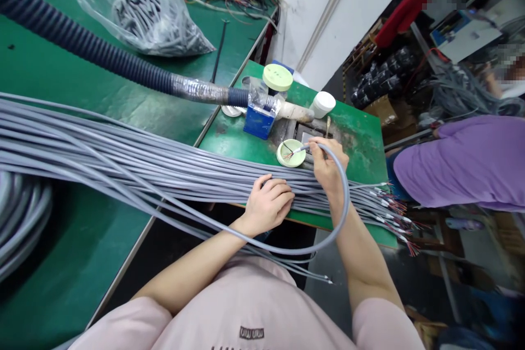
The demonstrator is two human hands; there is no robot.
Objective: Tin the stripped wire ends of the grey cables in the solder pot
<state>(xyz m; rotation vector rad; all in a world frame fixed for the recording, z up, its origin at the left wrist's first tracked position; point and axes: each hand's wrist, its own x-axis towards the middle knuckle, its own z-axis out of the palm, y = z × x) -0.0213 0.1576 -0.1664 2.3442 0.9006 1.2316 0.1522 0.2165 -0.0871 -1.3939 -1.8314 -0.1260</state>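
My right hand (328,164) pinches a grey cable (345,197) close to its stripped end. The thin wires of that end are over a small pale-green dish (290,154). From the hand the cable curves down and back to the left in a wide loop. My left hand (268,202) lies curled on a long bundle of grey cables (197,167); its fingers are bent together, and whether they grip a cable is hidden. At the right the bundle ends in bared red, black and white wires (400,216).
A ribbed black hose (135,68) reaches over the table to a blue box (259,122). Behind stand a white jar (324,104) and a yellow-lidded jar (278,77). A bag of cable pieces (141,13) lies back left. A person in purple (463,164) is at right.
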